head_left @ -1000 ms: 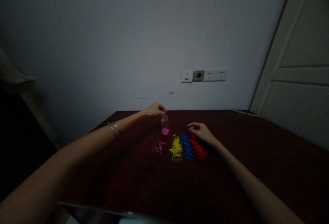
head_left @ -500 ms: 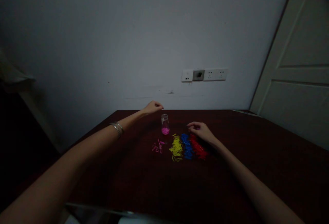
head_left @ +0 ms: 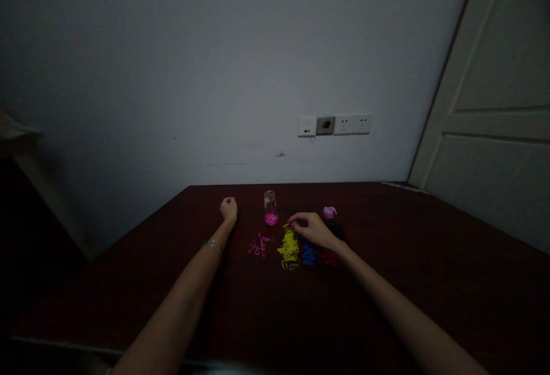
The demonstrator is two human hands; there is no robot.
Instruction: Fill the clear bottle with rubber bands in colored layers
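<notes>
A small clear glass jar [head_left: 270, 203] stands upright without a lid, pink bands lying in its bottom. My left hand [head_left: 229, 209] is a loose fist to the left of the jar; whether anything is inside it is hidden. My right hand [head_left: 311, 227] reaches over the coloured bands, its thumb and fingertips together by the top end of the yellow rubber bands [head_left: 289, 247]. What those fingertips hold, if anything, is too small to make out. Under this hand lie blue rubber bands [head_left: 308, 254] and red rubber bands [head_left: 329, 258], partly covered. A few pink rubber bands [head_left: 259, 246] lie in front of the jar.
Behind my right hand is a small light-purple object [head_left: 329, 212], with a dark shape [head_left: 337, 230] beside it. The dark red-brown table [head_left: 258, 312] meets a pale wall with sockets [head_left: 352, 124]. A white door [head_left: 485, 122] is at the right.
My left hand has drawn back from behind the jar to its left side. My right hand has moved left, from beyond the blue and red bands to the yellow ones, uncovering the light-purple object.
</notes>
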